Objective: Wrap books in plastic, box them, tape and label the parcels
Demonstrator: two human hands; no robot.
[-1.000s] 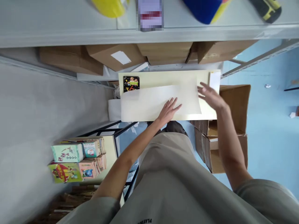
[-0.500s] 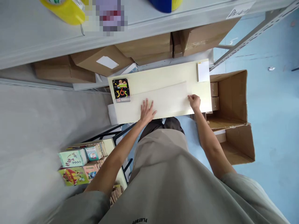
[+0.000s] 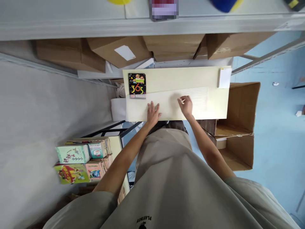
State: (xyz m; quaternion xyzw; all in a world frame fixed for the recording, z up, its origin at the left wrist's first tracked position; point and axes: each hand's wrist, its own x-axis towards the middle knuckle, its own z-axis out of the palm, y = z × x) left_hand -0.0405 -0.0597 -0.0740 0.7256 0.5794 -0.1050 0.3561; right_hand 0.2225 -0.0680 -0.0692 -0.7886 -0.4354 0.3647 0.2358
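A pale cream board (image 3: 164,78) lies across in front of me with a long translucent sheet (image 3: 164,111) on it. My left hand (image 3: 153,113) rests flat on the sheet, fingers spread. My right hand (image 3: 186,106) is over the sheet's right half with its fingers curled in, casting a shadow to its left. Whatever its fingertips hold, if anything, is too small to make out. Fine stripes show in the sheet right of this hand. A black book (image 3: 137,84) marked 365 lies at the board's left end, its lower edge under the sheet. A small white box (image 3: 224,78) sits at the right end.
A grey metal shelf (image 3: 95,28) runs across the far side, with cardboard boxes (image 3: 173,47) beneath it. An open carton (image 3: 240,109) stands right of the board, another below it. Stacked books (image 3: 72,154) stand at the lower left.
My right hand has moved left from the sheet's right end to over its middle. My left hand stays flat on the sheet. The view has shifted slightly.
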